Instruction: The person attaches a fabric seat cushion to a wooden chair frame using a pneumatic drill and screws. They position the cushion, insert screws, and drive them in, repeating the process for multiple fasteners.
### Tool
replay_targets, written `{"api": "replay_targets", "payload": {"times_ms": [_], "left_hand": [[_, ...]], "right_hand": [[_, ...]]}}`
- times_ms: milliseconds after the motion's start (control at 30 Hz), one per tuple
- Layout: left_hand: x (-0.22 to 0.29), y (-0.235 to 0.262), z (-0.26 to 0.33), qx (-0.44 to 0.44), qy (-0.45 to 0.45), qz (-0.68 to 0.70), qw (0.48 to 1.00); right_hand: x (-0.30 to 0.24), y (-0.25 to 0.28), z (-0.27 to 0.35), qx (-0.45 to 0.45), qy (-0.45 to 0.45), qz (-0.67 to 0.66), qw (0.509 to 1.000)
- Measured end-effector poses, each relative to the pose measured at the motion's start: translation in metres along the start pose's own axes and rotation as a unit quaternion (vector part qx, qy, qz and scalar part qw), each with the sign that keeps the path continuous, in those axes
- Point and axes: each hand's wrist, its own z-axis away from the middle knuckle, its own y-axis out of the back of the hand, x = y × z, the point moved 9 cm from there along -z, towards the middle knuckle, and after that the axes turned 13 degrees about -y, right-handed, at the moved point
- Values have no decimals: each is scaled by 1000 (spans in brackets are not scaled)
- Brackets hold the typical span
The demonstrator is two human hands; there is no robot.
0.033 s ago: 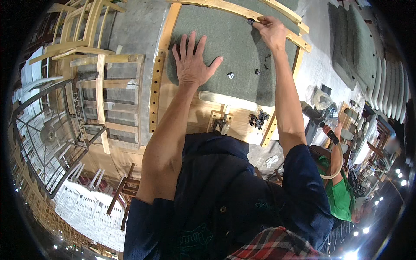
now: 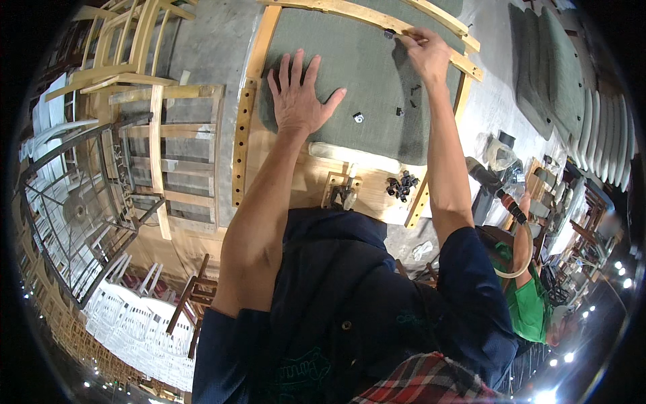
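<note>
Nothing has shifted between the two views: left hand [image 2: 299,94] stays spread flat on the grey-green seat cushion [image 2: 377,81], right hand [image 2: 425,54] pinching at the wooden frame rail [image 2: 350,10] along its far edge.

Small black fasteners [image 2: 402,184] indistinct

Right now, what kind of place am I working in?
Most likely a furniture workshop that makes chairs. Your left hand presses flat on a green seat cushion set in a wooden frame, unfinished wooden chair frames stand nearby, and more green cushions are lined up at the side.
</note>
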Motion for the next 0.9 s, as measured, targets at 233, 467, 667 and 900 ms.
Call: {"api": "replay_targets", "payload": {"times_ms": [233, 467, 667, 900], "left_hand": [[-1, -1, -6, 18, -8, -7, 1000], [-2, -2, -6, 31, -13, -8, 999], [-1, 0, -7, 29, -20, -8, 999], [-2, -4, -7, 26, -16, -20, 999]], "right_hand": [[80, 62, 43, 32, -121, -30, 992], [111, 57, 122, -46, -120, -79, 989], [91, 38, 158, -13, -128, -54, 990], [70, 34, 158, 5, -108, -75, 991]]}}
